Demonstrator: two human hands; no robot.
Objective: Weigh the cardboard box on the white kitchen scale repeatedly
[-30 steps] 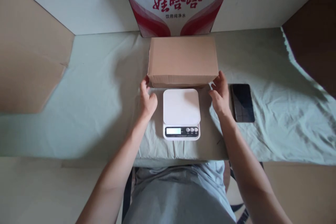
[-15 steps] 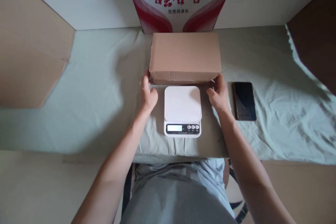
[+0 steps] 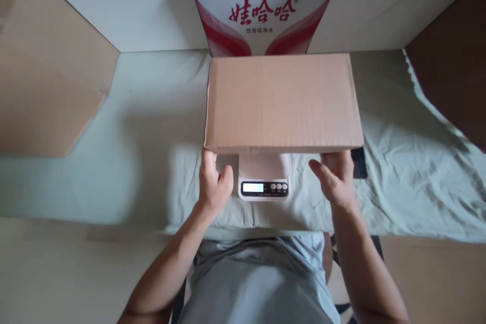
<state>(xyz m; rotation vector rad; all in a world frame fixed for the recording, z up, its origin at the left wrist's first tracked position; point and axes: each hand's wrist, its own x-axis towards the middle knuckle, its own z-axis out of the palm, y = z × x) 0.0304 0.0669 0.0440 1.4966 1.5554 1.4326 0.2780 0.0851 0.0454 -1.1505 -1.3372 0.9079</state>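
Note:
A plain brown cardboard box is held up off the table, over a white kitchen scale. My left hand grips the box's near left corner from below. At the near right corner my right hand holds it, fingers tucked under the bottom edge. The box hides most of the scale's platform; only its near strip, the lit display and three buttons show. Whether the box touches the scale cannot be told.
A red-and-white carton with Chinese lettering stands against the back wall. A dark phone lies right of the scale, mostly hidden by the box. A pale green cloth covers the table. Brown cardboard panels flank both sides.
Both hands have lifted the brown box off the table behind the scale and brought it towards me, above the scale. It now hides most of the platform and the phone.

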